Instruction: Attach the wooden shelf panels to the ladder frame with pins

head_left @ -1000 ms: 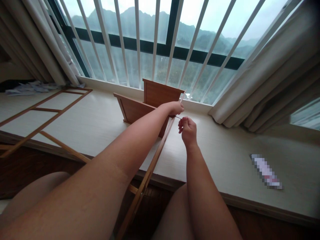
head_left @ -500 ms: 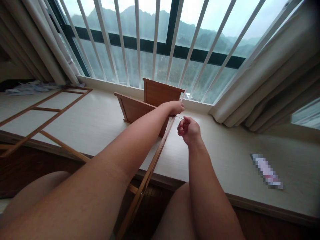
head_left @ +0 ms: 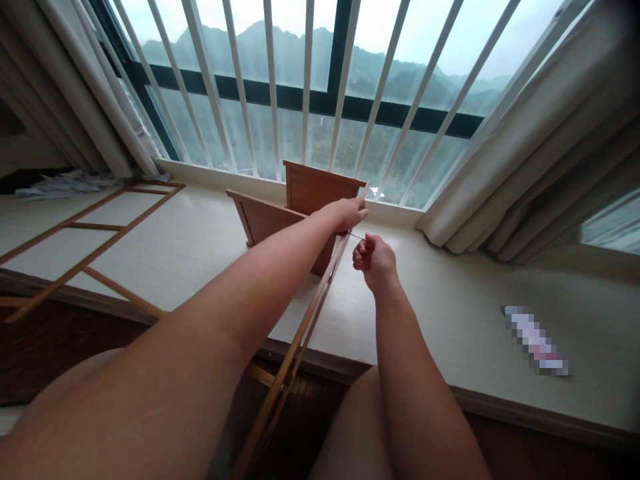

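My left hand (head_left: 349,213) grips the top of a long wooden frame rail (head_left: 305,327) where it meets two upright brown wooden panels (head_left: 273,220) on the white window ledge (head_left: 200,247). My right hand (head_left: 373,260) is closed in a fist just right of that joint, holding a thin metal tool (head_left: 357,236) whose tip points into the rail. The rail slopes down from the ledge between my knees.
A wooden lattice frame (head_left: 85,233) lies on the ledge at the left, overhanging its edge. Crumpled paper (head_left: 55,187) sits far left. A small packet (head_left: 534,340) lies on the ledge at the right. White window bars (head_left: 270,87) and curtains (head_left: 540,147) stand behind.
My right hand has turned from a raised pinch into a lower fist on the thin tool. The left hand stays on the rail. The view has shifted slightly.
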A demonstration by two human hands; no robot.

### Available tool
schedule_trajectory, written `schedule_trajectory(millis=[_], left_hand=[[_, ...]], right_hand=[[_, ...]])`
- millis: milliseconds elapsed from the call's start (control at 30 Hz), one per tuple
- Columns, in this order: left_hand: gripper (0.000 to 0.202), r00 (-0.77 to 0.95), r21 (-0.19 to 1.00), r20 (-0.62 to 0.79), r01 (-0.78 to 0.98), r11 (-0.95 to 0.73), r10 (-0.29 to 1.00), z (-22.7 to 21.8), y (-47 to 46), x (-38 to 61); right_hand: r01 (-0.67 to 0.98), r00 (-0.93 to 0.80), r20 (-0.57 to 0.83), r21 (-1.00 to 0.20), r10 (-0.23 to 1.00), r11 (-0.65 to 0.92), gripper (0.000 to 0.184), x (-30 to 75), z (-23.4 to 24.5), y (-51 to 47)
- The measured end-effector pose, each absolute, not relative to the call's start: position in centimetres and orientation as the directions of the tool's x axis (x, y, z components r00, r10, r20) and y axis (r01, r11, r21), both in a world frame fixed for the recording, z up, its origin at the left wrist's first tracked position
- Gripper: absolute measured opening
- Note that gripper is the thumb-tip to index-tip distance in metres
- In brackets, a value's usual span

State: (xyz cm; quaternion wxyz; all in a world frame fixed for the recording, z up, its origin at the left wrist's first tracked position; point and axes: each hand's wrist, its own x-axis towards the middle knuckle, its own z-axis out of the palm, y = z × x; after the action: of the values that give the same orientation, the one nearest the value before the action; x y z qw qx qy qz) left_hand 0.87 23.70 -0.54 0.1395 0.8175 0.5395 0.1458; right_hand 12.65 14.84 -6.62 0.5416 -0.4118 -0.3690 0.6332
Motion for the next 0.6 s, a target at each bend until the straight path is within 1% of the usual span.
schedule_trajectory(millis=[67,133,233,300,367,433,500,567,600], left_hand=[[0.044,0.353,0.32,0.173,0.863,-0.391,0.92,0.3,22.9,0.5],[0.045,0.374,0.236,0.209,0.878,-0.417,0.904,1.1,22.1,-0.3],[0.042,0.444,0.115,0.181,0.877,-0.467,0.878,2.0,21.2,-2.5],[0.038,0.511,0.056,0.109,0.853,-0.519,0.853,2.1,20.6,-4.5],[0.037,0.573,0.053,0.02,0.818,-0.573,0.819,2.0,20.1,-6.4],[0.04,0.61,0.098,-0.048,0.791,-0.604,0.791,1.7,19.7,-7.6],[0.043,0.634,0.15,-0.098,0.771,-0.618,0.767,1.4,19.6,-8.2],[0.043,0.657,0.187,-0.133,0.751,-0.633,0.742,1.3,19.7,-8.1],[0.04,0.667,0.202,-0.146,0.743,-0.638,0.73,1.3,19.9,-7.9]], right_hand=[[-0.359,-0.049,-0.06,-0.93,0.997,-0.074,0.032,12.6,-6.9,14.8],[-0.343,-0.055,-0.028,-0.938,0.998,-0.045,0.031,12.7,-7.1,14.7],[-0.35,-0.065,-0.02,-0.936,0.998,-0.042,0.032,12.8,-7.3,14.7],[-0.372,-0.067,-0.026,-0.927,0.997,-0.049,0.031,12.8,-7.3,14.7],[-0.416,-0.098,-0.045,-0.905,0.994,-0.082,0.03,12.8,-7.2,14.8],[-0.453,-0.171,-0.07,-0.88,0.983,-0.142,0.031,12.9,-7.2,14.9],[-0.442,-0.217,-0.075,-0.882,0.973,-0.167,0.032,13.1,-7.2,15.0],[-0.388,-0.197,-0.048,-0.913,0.979,-0.123,0.034,13.3,-7.4,15.1],[-0.351,-0.171,-0.023,-0.933,0.985,-0.083,0.035,13.4,-7.4,15.1]])
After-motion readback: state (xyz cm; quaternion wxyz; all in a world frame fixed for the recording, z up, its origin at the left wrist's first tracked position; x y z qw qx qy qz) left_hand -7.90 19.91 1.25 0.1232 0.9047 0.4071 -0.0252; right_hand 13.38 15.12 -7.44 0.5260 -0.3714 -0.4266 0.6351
